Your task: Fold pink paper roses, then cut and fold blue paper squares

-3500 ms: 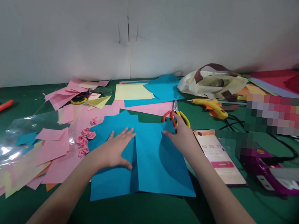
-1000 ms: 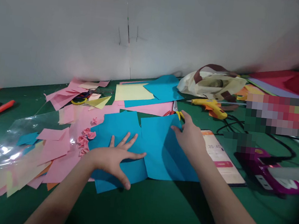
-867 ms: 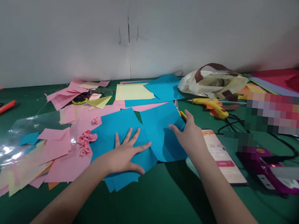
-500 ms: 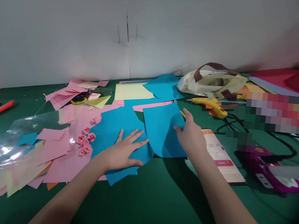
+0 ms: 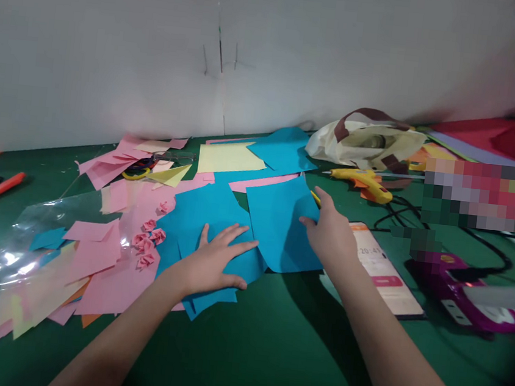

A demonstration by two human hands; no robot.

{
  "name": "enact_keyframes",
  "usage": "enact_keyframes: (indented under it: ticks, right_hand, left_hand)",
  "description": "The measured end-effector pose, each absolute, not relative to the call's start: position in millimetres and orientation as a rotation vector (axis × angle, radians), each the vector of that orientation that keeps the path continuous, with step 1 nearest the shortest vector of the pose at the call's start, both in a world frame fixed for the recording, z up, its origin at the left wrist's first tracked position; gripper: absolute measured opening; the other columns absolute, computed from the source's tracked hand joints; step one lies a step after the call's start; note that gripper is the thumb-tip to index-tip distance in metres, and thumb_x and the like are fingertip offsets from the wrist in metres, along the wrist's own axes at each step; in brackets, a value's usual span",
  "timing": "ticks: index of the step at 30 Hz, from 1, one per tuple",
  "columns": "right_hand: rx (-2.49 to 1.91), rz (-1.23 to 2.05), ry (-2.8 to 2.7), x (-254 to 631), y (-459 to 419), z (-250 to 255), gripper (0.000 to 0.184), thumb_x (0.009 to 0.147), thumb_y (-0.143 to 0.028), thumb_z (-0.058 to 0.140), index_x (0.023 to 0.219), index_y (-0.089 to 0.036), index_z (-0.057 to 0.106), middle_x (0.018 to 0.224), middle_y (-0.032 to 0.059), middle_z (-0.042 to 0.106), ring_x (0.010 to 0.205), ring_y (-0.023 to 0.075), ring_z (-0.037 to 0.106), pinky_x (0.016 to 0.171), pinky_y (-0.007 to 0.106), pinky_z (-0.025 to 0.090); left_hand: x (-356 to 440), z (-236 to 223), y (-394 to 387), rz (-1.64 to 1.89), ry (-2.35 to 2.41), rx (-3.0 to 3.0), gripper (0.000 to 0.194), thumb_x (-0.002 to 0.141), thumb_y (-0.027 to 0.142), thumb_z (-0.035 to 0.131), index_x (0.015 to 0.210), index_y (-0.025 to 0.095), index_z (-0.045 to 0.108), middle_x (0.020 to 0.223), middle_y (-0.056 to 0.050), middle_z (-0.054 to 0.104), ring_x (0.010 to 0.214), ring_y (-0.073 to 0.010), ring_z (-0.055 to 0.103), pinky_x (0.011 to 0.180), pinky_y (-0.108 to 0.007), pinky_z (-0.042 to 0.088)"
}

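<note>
Left hand point(image 5: 213, 265) splayed on blue sheets point(image 5: 280, 220), right hand point(image 5: 333, 238) fingers apart, by their right edge. Sloppy shove left could totally squash pink folded bits point(image 5: 142, 242).

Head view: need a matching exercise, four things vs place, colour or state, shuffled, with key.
1. Left hand
2. Glue gun
3. Phone
4. Crumpled paper pieces

A. Pink, in a loose cluster
B. Partly hidden by the right hand
C. Spread out over blue paper
D. Yellow, in front of the cream bag

Pairs: 1-C, 2-D, 3-B, 4-A
</note>
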State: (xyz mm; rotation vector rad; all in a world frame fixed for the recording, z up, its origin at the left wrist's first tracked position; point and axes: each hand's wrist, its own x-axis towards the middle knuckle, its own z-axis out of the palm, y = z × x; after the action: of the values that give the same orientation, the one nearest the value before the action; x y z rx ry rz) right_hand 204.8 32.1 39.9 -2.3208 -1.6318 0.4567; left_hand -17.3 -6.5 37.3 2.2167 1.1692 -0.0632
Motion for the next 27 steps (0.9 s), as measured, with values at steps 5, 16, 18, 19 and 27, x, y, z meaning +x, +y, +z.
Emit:
enact_keyframes:
  ticks: [5, 16, 18, 19, 27]
  right_hand:
    - [-2.328, 0.45, -1.646, 205.1, 31.8, 38.6, 0.063, 0.086, -0.027, 0.051, 0.142, -0.022, 0.024, 0.104, 0.0163, 0.065, 0.092, 0.0327, 0.064, 0.065, 0.034, 0.045]
    - [-2.379, 0.462, -1.635, 203.6, 31.2, 43.2, 0.064, 0.086, -0.026, 0.05, 0.143, -0.022, 0.022, 0.106, 0.0171, 0.064, 0.092, 0.0318, 0.064, 0.065, 0.034, 0.046]
    - [-2.379, 0.456, -1.639, 204.4, 30.9, 42.9, 0.063, 0.086, -0.027, 0.049, 0.143, -0.022, 0.022, 0.107, 0.0174, 0.064, 0.092, 0.0328, 0.064, 0.063, 0.034, 0.046]
    - [-2.375, 0.439, -1.646, 205.3, 31.0, 42.1, 0.063, 0.086, -0.027, 0.049, 0.143, -0.022, 0.022, 0.107, 0.0174, 0.064, 0.092, 0.0332, 0.063, 0.062, 0.034, 0.045]
    - [-2.352, 0.288, -1.688, 212.3, 32.3, 36.0, 0.064, 0.085, -0.026, 0.049, 0.143, -0.018, 0.023, 0.094, 0.0144, 0.068, 0.086, 0.0315, 0.065, 0.059, 0.031, 0.044]
  left_hand:
    - [-18.7, 38.9, -6.2, -0.124, 1.152, 2.206, 0.07, 0.079, 0.055, 0.056, 0.14, 0.04, 0.026, 0.155, 0.001, 0.005, 0.14, -0.0308, -0.004, 0.104, -0.063, -0.009]
    - [-11.0, 39.6, -8.3, -0.039, 1.059, 2.289, 0.074, 0.08, 0.053, 0.056, 0.142, 0.023, 0.028, 0.152, -0.006, 0.018, 0.14, -0.022, 0.011, 0.113, -0.042, 0.013]
    - [-10.9, 40.9, -8.9, -0.033, 1.059, 2.285, 0.073, 0.081, 0.054, 0.055, 0.142, 0.024, 0.03, 0.152, -0.006, 0.018, 0.14, -0.0226, 0.011, 0.113, -0.043, 0.013]
    - [-10.8, 41.9, -9.2, -0.038, 1.059, 2.281, 0.071, 0.081, 0.054, 0.055, 0.141, 0.025, 0.031, 0.152, -0.005, 0.018, 0.14, -0.0229, 0.01, 0.113, -0.044, 0.012]
    - [-10.6, 45.6, -11.4, -0.107, 1.03, 2.312, 0.056, 0.086, 0.05, 0.05, 0.138, 0.033, 0.037, 0.153, -0.003, 0.01, 0.14, -0.0239, 0.003, 0.112, -0.047, 0.008]
